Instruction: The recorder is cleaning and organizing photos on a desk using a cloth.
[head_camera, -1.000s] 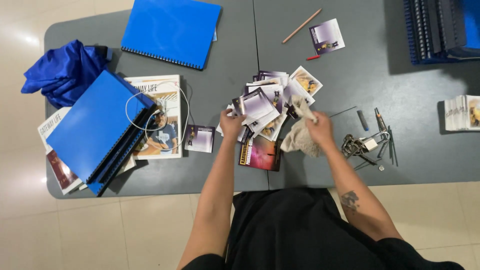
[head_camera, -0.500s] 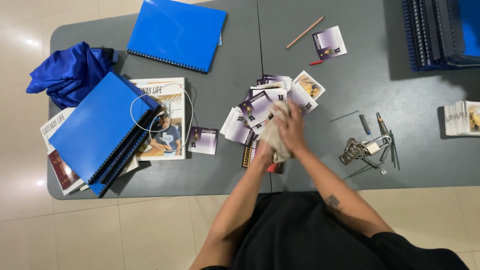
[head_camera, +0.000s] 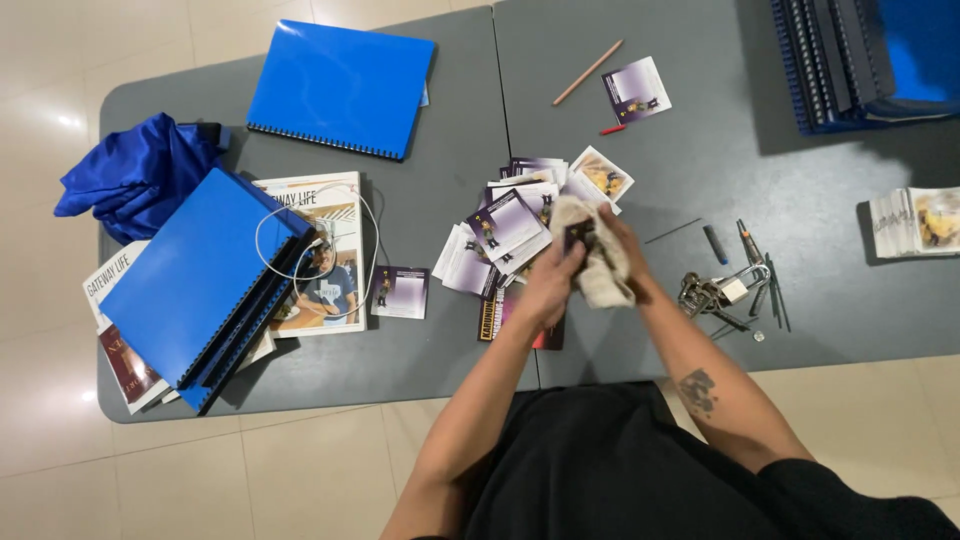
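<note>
Gripping the beige cloth with both closed hands, left and right, you hover above the scattered cards, with bare table toward the near edge.

Beige cloth, purple-and-white cards, blue binder, grey table

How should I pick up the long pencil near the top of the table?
Pinch the pencil around its middle, coming straight down from above. It lies flat and slanted on the grey table, thin and long, with bare space on both sides, so fingers probably fit either side of it there.
</note>
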